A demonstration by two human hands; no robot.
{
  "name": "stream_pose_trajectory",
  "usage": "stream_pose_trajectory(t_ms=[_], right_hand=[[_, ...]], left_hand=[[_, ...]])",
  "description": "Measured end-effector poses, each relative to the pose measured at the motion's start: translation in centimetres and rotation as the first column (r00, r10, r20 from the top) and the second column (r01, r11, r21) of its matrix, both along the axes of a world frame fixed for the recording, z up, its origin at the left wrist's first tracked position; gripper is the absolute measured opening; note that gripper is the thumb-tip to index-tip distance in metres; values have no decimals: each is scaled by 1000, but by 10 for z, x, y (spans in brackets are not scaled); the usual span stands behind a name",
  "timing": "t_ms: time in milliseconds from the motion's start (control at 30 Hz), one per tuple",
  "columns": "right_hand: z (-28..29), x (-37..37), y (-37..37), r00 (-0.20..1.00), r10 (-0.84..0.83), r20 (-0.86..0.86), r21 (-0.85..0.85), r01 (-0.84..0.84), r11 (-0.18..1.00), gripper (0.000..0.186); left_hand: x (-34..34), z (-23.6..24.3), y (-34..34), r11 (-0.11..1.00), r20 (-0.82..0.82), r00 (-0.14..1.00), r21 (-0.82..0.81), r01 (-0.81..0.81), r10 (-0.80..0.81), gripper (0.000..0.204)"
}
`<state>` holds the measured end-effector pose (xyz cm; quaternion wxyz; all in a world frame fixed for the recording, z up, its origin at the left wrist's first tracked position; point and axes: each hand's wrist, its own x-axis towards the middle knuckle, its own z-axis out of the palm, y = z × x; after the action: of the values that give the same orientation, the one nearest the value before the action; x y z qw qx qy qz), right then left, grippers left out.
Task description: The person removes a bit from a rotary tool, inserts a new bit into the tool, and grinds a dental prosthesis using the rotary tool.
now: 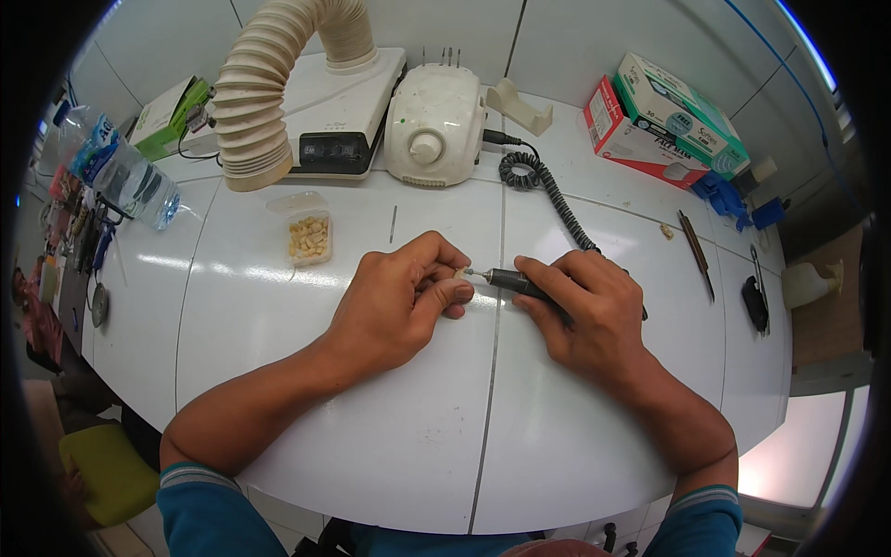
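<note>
My right hand (590, 311) grips a black rotary handpiece (510, 281) like a pen, its metal bur (476, 273) directed left. Pinched in the fingertips of my left hand (394, 302) is a small pale piece (459, 273), mostly hidden by the fingers; it looks tooth-like. The bur's tip meets or nearly meets this piece; contact cannot be made out. A coiled black cord (566, 212) runs from the handpiece to a white control unit (432, 130) with a round knob. Left of my hands stands an open clear plastic box (309, 252) of small yellowish pieces.
A ribbed suction hose (251, 111) arches over the back left, near a water bottle (125, 172). A thin metal rod (393, 224) lies beyond my left hand. Stacked boxes (673, 116), a slim brown tool (696, 253) and a black-handled item (755, 304) are at right. Someone sits far left.
</note>
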<state>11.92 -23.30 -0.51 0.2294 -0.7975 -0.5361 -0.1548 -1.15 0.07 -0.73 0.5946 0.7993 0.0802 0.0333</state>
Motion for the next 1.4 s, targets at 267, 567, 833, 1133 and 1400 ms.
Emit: stream_pose_trajectory(t_ms=[267, 567, 833, 1133, 1400], right_hand=[[1, 1, 0, 1000, -20, 15, -5, 20, 1000, 39], [2, 2, -1, 1000, 8, 2, -3, -8, 1000, 38], [1, 1, -1, 1000, 3, 4, -15, -3, 1000, 37], [0, 0, -1, 1000, 5, 17, -10, -5, 1000, 37], [1, 1, -1, 1000, 4, 22, -18, -4, 1000, 37]], left_hand=[[-1, -1, 0, 1000, 29, 999, 23, -20, 19, 18], [-1, -1, -2, 998, 59, 998, 51, -24, 21, 15], [0, -2, -1, 999, 49, 999, 53, -13, 10, 18], [0, -6, 0, 999, 48, 999, 36, -17, 15, 20], [1, -7, 0, 999, 71, 997, 34, -24, 21, 22]])
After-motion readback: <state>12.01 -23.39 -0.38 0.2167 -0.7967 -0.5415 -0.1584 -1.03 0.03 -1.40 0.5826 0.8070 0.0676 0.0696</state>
